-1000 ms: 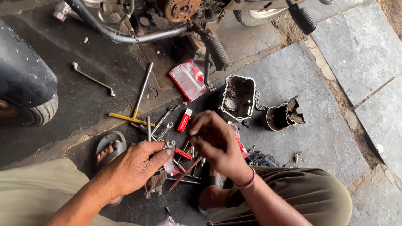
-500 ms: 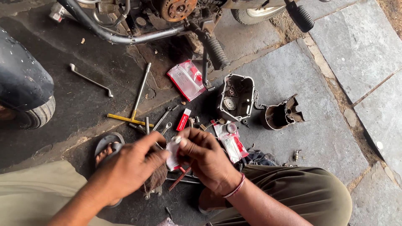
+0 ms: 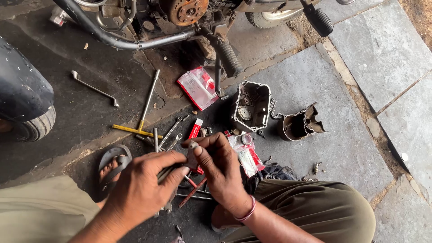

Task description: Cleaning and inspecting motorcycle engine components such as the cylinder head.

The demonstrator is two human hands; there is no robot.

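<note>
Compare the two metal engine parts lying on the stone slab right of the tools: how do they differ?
The engine cover is larger, flat and roughly rectangular, lying open side up so its inner parts show; the cylinder piece is smaller, rounder and lies on its side, its dark hollow facing left. The engine cover sits nearer the motorcycle, the cylinder piece farther right. Both are grimy grey metal, apart from either hand.

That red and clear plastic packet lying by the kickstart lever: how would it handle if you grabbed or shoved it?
The plastic packet is probably floppy: its film looks thin and wrinkled. Likely light for its size, since it lies flat on the stone floor. It would probably slide, not roll, and the glossy film may be slippery.
</note>
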